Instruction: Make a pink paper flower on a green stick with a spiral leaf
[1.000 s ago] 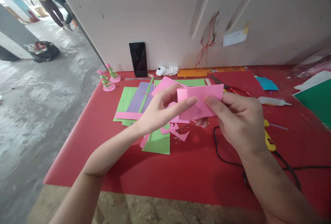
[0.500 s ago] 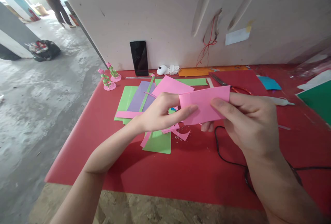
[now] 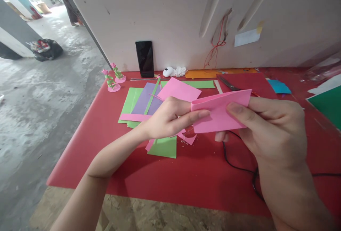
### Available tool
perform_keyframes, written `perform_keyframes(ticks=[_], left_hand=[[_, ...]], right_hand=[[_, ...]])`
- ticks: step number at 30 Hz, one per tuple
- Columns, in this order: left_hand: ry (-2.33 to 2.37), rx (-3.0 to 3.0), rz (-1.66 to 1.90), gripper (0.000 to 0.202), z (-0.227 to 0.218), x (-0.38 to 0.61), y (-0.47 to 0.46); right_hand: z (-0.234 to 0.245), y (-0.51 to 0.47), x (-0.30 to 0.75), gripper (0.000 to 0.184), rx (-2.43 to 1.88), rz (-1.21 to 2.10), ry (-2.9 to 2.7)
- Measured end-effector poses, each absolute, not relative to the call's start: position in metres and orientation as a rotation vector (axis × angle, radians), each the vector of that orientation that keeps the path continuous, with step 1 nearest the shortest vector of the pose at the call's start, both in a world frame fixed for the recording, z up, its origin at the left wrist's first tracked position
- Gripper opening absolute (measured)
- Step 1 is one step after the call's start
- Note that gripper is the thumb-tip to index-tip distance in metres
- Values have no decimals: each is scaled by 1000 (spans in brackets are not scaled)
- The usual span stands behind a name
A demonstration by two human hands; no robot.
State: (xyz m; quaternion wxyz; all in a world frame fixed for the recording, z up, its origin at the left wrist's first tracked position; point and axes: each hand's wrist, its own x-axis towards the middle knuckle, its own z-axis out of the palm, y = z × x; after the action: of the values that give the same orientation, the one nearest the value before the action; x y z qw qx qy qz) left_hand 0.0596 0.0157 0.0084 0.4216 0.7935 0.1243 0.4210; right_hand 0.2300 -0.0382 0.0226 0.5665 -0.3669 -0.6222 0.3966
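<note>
A folded pink paper (image 3: 220, 112) is held up above the red table (image 3: 186, 177) between both hands. My left hand (image 3: 167, 117) pinches its left end, thumb on the near face. My right hand (image 3: 269, 128) grips its right end, thumb pressed on the front and fingers behind. Below them lies a pile of green, purple and pink sheets (image 3: 149, 106) with pink offcuts (image 3: 186, 138).
A black phone (image 3: 145, 58) leans on the back wall beside a small white object (image 3: 172, 71). Two small pink-and-green paper figures (image 3: 113, 78) stand at the table's left corner. Scissors (image 3: 230, 85), a black cable (image 3: 239, 167), and blue, orange and dark green papers lie to the right.
The pink paper has come nearer and lower to the right with both hands, and its top edges have parted so the fold gapes slightly. The view shifted a little.
</note>
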Motion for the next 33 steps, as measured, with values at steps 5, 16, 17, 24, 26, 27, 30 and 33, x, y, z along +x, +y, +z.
perform_keyframes(ticks=[5, 16, 17, 24, 26, 27, 30, 33], left_hand=[[433, 1865, 1097, 51, 0, 62, 17], [478, 2099, 1577, 46, -2, 65, 25], [466, 2117, 1602, 45, -2, 65, 25], [461, 1853, 1510, 49, -11, 64, 22], [486, 1761, 1431, 51, -14, 64, 23], [483, 1746, 1425, 51, -14, 64, 23], [505, 1784, 1533, 47, -14, 67, 24], [516, 1904, 1678, 44, -10, 69, 25]], right_hand=[[17, -34, 230, 22, -867, 983, -1436], [4, -31, 221, 16, -872, 1015, -1323], [4, -32, 221, 17, -872, 1016, -1330], [4, -30, 221, 18, -843, 1067, -1374], [3, -29, 219, 17, -841, 1090, -1367], [3, -28, 219, 17, -841, 1097, -1358], [2, -28, 216, 17, -857, 1114, -1330], [3, -29, 216, 22, -894, 1168, -1302]])
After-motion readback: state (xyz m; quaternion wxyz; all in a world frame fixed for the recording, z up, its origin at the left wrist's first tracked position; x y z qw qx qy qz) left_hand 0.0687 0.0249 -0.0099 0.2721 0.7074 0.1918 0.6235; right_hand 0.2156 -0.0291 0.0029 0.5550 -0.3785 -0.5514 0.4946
